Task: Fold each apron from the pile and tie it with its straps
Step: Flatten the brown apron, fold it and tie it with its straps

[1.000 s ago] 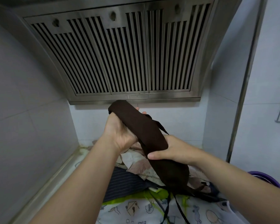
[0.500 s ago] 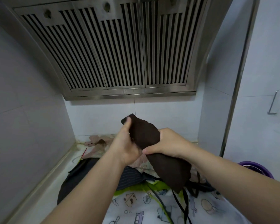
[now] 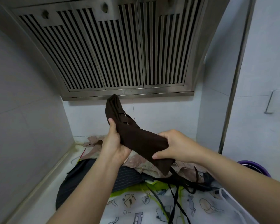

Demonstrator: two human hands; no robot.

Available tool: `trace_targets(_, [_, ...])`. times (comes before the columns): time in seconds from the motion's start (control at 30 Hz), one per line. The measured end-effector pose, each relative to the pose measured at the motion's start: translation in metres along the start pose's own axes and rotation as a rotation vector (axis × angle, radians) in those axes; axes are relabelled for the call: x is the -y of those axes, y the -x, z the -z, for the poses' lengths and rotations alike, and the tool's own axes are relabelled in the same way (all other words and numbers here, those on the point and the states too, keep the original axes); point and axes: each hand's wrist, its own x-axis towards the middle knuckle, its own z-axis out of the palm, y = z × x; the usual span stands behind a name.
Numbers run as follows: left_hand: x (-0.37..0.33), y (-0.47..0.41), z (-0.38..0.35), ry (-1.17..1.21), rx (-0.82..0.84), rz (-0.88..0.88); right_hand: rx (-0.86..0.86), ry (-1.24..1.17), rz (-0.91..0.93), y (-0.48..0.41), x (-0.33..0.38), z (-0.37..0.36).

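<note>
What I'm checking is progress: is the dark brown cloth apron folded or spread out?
Folded: the dark brown cloth apron is a narrow bundle held by left hand and right hand.

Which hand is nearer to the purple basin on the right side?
Right. The right hand grips the lower end of the brown apron, left of and above the purple basin; the left hand holds the apron farther left.
</note>
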Motion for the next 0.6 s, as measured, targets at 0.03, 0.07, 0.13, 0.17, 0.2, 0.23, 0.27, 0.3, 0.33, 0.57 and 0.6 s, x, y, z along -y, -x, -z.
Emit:
trace_targets(0.03, [-0.001, 0.001, 0.002, -0.021, 0.042, 0.021, -0.001, -0.038, 0.003, 0.001, -0.001, 0.002])
trace_targets(0.07, [-0.001, 0.004, 0.002, -0.061, 0.087, 0.037, 0.000, -0.071, 0.011, 0.002, -0.003, 0.004])
trace_targets(0.13, [-0.005, 0.008, 0.001, -0.189, 0.163, 0.039, 0.013, -0.107, 0.032, 0.004, -0.005, 0.004])
trace_targets(0.17, [-0.008, 0.011, -0.001, -0.260, 0.200, 0.028, 0.037, -0.099, 0.046, 0.006, -0.005, 0.001])
trace_targets(0.2, [-0.010, 0.013, -0.006, -0.326, 0.232, 0.012, 0.068, -0.074, 0.065, 0.009, -0.005, -0.002])
trace_targets(0.23, [-0.013, 0.015, -0.011, -0.381, 0.254, -0.009, 0.096, -0.042, 0.087, 0.010, -0.004, -0.008])
trace_targets(0.27, [-0.015, 0.017, -0.016, -0.425, 0.266, -0.030, 0.120, -0.003, 0.116, 0.012, -0.002, -0.014])
trace_targets(0.3, [-0.017, 0.018, -0.021, -0.464, 0.275, -0.055, 0.137, 0.031, 0.151, 0.012, 0.000, -0.020])
trace_targets(0.33, [-0.019, 0.018, -0.025, -0.506, 0.286, -0.087, 0.130, 0.051, 0.192, 0.013, 0.001, -0.024])
trace_targets(0.57, [-0.042, 0.029, -0.045, -0.654, 0.475, -0.375, -0.467, 0.098, 0.392, -0.005, -0.012, -0.035])
trace_targets(0.6, [-0.043, 0.031, -0.048, -0.708, 0.510, -0.385, -0.477, 0.128, 0.412, -0.009, -0.010, -0.032])
